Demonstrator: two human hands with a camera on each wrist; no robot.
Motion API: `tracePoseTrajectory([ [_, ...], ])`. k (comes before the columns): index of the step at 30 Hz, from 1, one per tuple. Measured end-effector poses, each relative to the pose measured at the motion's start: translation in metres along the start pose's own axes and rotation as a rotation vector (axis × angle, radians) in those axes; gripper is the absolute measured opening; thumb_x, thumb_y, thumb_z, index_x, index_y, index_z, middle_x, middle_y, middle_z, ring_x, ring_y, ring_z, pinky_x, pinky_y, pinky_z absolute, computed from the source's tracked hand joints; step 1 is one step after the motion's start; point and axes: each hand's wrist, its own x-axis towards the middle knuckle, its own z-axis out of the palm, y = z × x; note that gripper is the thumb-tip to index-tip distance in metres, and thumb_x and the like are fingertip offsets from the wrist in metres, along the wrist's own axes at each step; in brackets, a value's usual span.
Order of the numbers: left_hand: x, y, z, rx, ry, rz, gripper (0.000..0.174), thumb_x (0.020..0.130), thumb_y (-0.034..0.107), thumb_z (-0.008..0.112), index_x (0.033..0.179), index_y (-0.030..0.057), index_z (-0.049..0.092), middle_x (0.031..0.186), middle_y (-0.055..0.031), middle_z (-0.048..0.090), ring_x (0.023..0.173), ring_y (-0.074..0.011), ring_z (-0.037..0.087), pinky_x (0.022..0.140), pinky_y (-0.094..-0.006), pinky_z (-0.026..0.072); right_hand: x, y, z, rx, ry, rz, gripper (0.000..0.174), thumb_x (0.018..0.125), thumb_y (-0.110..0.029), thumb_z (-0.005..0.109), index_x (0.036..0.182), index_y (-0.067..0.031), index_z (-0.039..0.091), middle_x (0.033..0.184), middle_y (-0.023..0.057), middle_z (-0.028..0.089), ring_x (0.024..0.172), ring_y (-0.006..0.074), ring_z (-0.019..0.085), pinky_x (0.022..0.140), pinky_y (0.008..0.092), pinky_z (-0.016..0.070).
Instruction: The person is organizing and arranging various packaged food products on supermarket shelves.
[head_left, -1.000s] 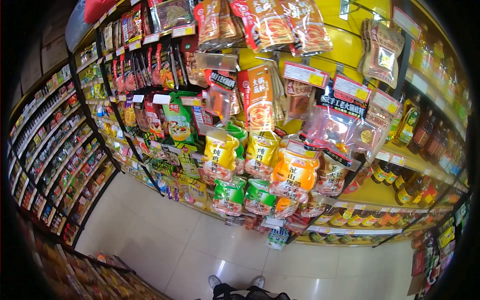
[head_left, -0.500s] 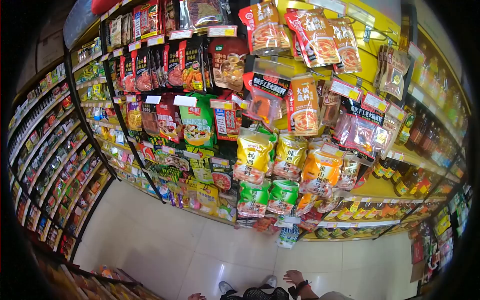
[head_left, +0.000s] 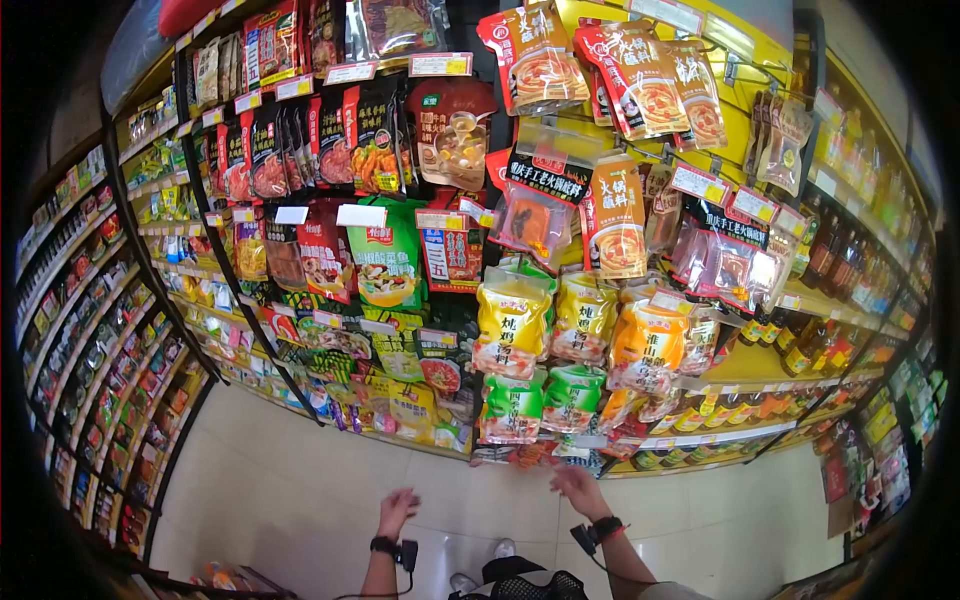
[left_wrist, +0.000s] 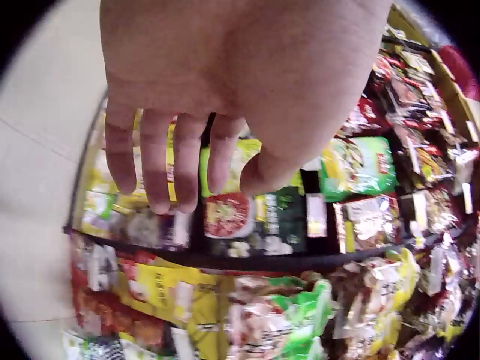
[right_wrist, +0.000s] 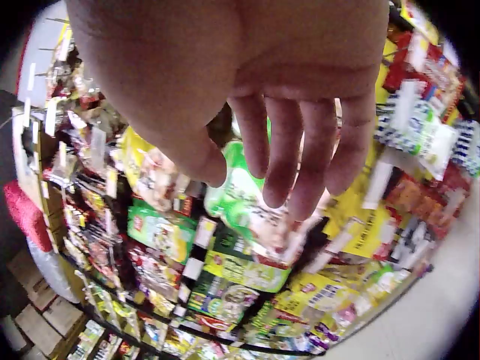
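Both hands are raised in front of the body, low in the head view and below the hanging packets, holding nothing. The left hand [head_left: 398, 509] is over the floor; in the left wrist view the left hand [left_wrist: 240, 97] has relaxed, slightly spread fingers, with shelf goods beyond. To its right, the right hand [head_left: 578, 490] is just under the green-and-white pouches [head_left: 512, 408]. In the right wrist view the fingers of the right hand [right_wrist: 247, 90] hang loosely before a green-and-white pouch [right_wrist: 244, 196]. Yellow pouches [head_left: 512, 322] and an orange pouch [head_left: 647, 345] hang above.
Red and brown sauce packets [head_left: 540, 60] hang at the top. Bottles [head_left: 812, 350] line the shelves on the right. A long shelf of small packets [head_left: 90, 370] runs along the left. Pale floor tiles [head_left: 290, 480] lie below, with the person's shoes [head_left: 503, 548] on them.
Both hands have come up into the head view from its lower edge and moved toward the shelves. The hanging packets have shifted right in the view since a second ago.
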Motion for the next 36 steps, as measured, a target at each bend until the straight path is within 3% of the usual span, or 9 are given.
tracePoseTrajectory([
  [3, 0.041, 0.135, 0.053, 0.023, -0.185, 0.356, 0.028, 0.095, 0.024, 0.055, 0.114, 0.0037, 0.06, 0.102, -0.0057, 0.066, 0.094, -0.014, 0.063, 0.079, -0.0271, 0.05, 0.044, -0.042, -0.005, 0.059, 0.002, -0.174, 0.027, 0.089, -0.007, 0.063, 0.113, -0.0001, 0.053, 0.097, 0.0047, 0.063, 0.092, 0.0098, 0.061, 0.081, 0.0256, 0.0496],
  [5, 0.042, 0.197, 0.079, 0.078, -0.216, 0.483, 0.026, 0.096, 0.019, 0.055, 0.115, 0.0036, 0.06, 0.102, -0.0046, 0.066, 0.094, -0.0127, 0.062, 0.079, -0.0262, 0.0496, 0.065, -0.14, 0.002, 0.037, 0.012, -0.364, 0.026, 0.089, -0.005, 0.062, 0.113, 0.0002, 0.053, 0.097, 0.004, 0.062, 0.092, 0.0098, 0.061, 0.082, 0.0249, 0.049],
  [9, 0.024, 0.351, 0.139, 0.067, -0.34, 0.838, 0.026, 0.095, 0.016, 0.054, 0.118, 0.0031, 0.058, 0.104, -0.0053, 0.066, 0.095, -0.0116, 0.061, 0.08, -0.0258, 0.0489, 0.084, -0.236, 0.001, 0.065, 0.073, -0.627, 0.027, 0.089, -0.004, 0.061, 0.114, 0.0015, 0.051, 0.098, 0.0047, 0.062, 0.092, 0.01, 0.061, 0.081, 0.0256, 0.0501],
  [15, 0.061, 0.456, 0.198, 0.131, -0.221, 1.215, 0.043, 0.092, 0.015, 0.06, 0.131, 0.0016, 0.049, 0.12, -0.013, 0.06, 0.11, -0.0189, 0.056, 0.094, -0.0303, 0.0444, 0.138, -0.315, 0.001, -0.127, 0.423, -0.891, 0.044, 0.081, -0.005, 0.067, 0.12, 0.002, 0.048, 0.11, 0.0173, 0.057, 0.098, 0.025, 0.063, 0.082, 0.0327, 0.0513],
  [20, 0.077, 0.466, 0.227, 0.084, -0.262, 1.075, 0.053, 0.091, 0.017, 0.061, 0.138, 0.0037, 0.039, 0.125, -0.0181, 0.055, 0.11, -0.0222, 0.056, 0.095, -0.0336, 0.0439, 0.172, -0.344, 0.014, -0.151, 0.571, -0.874, 0.053, 0.079, -0.007, 0.068, 0.124, 0.003, 0.042, 0.107, 0.0188, 0.056, 0.096, 0.0297, 0.061, 0.085, 0.0381, 0.05],
  [24, 0.087, 0.466, 0.231, 0.045, -0.244, 1.091, 0.046, 0.088, 0.012, 0.065, 0.131, 0.0055, 0.047, 0.11, -0.0095, 0.061, 0.093, -0.0115, 0.057, 0.081, -0.0251, 0.0465, 0.18, -0.341, 0.025, -0.099, 0.491, -0.803, 0.053, 0.079, -0.007, 0.069, 0.122, 0.0027, 0.041, 0.108, 0.0205, 0.058, 0.099, 0.0293, 0.062, 0.08, 0.0375, 0.0513],
  [25, 0.086, 0.469, 0.231, -0.032, -0.229, 1.074, 0.042, 0.087, 0.008, 0.066, 0.126, 0.0047, 0.051, 0.099, -0.0054, 0.063, 0.084, -0.0075, 0.056, 0.076, -0.0221, 0.0466, 0.194, -0.337, 0.026, -0.25, 0.571, -0.862, 0.056, 0.081, -0.007, 0.07, 0.127, 0.0026, 0.039, 0.105, 0.0148, 0.063, 0.091, 0.0194, 0.064, 0.077, 0.029, 0.052],
  [29, 0.079, 0.47, 0.228, -0.05, -0.378, 1.078, 0.042, 0.085, 0.005, 0.067, 0.124, 0.0019, 0.052, 0.089, -0.0008, 0.062, 0.073, -0.0051, 0.056, 0.069, -0.0185, 0.0462, 0.186, -0.338, 0.027, -0.016, 0.439, -0.708, 0.054, 0.084, -0.003, 0.066, 0.129, 0.0027, 0.037, 0.108, 0.014, 0.062, 0.092, 0.0141, 0.063, 0.074, 0.0243, 0.0515],
  [36, 0.038, 0.487, 0.211, -0.169, -0.393, 1.033, 0.044, 0.085, 0.006, 0.067, 0.127, 0.0037, 0.051, 0.091, 0.0021, 0.057, 0.079, -0.0034, 0.055, 0.067, -0.0169, 0.0446, 0.18, -0.352, 0.039, 0.214, 0.306, -0.833, 0.053, 0.088, 0.001, 0.062, 0.132, 0.0018, 0.033, 0.118, 0.0141, 0.058, 0.103, 0.0156, 0.059, 0.081, 0.0259, 0.0496],
])
